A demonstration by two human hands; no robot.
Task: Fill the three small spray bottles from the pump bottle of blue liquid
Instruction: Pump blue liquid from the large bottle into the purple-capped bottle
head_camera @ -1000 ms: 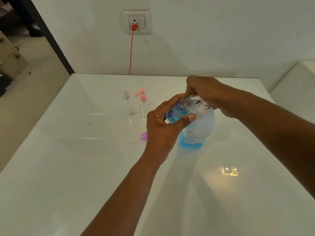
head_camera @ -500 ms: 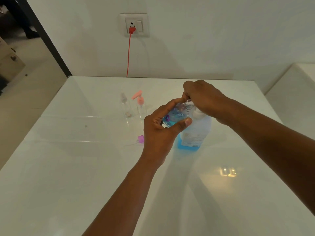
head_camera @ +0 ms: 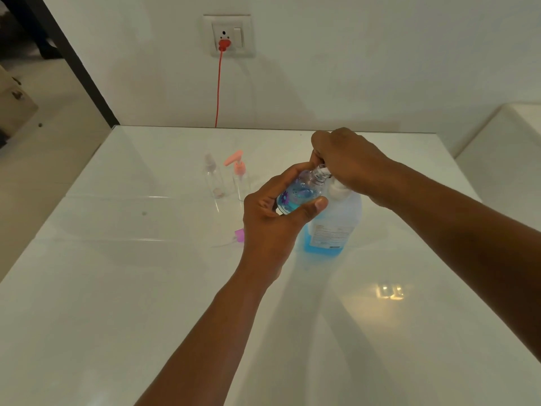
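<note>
Left hand [head_camera: 272, 221] grips small bottle [head_camera: 301, 194], tilted, long axis up-right, mouth touching pump nozzle. Right hand [head_camera: 351, 165], nearer pump head, curls over and presses it. Pump bottle [head_camera: 333, 227] upright on glossy white tabletop [head_camera: 117, 288], just right of left grip; translucent plastic, blue liquid low. Small bottle clear, part-filled blue. Two clear bottles [head_camera: 215, 183] stand well left, apparently unfilled.

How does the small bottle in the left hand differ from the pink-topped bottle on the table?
The held bottle is tilted, uncapped and holds blue liquid. The pink-topped bottle stands upright, capped and looks empty. The left hand grips one; nothing touches the other. Both are small and clear.
</note>
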